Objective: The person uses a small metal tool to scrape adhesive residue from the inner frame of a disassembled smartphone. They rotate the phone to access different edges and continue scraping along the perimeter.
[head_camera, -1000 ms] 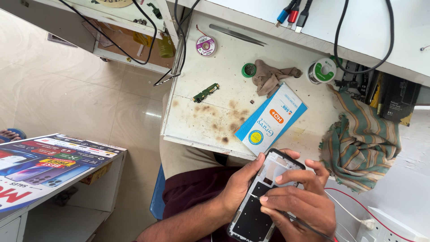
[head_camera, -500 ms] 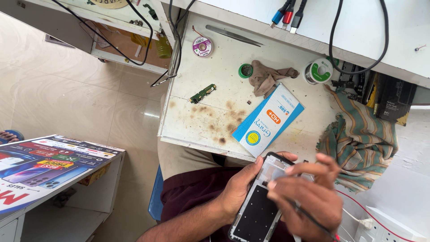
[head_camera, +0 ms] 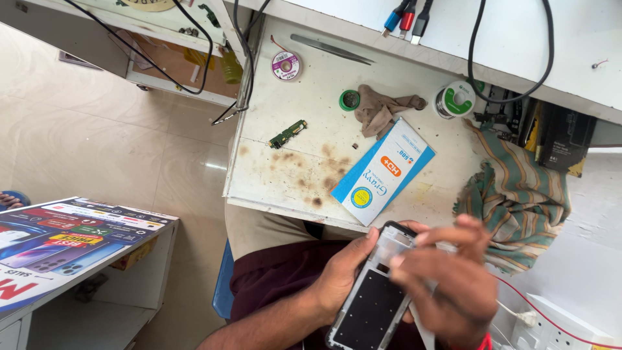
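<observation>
Left grip [head_camera: 343, 275] is clamped on the opened phone [head_camera: 376, 298] while right grip [head_camera: 447, 285], fingers curled together, touches its upper edge below the counter [head_camera: 304, 188].

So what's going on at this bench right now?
A person holds an opened phone over their lap, left hand gripping its side, right hand working at its upper end. What the right hand holds is too blurred to tell. On the stained worktop lie a small green circuit board, a blue-and-white box, a rag and a striped cloth.
</observation>
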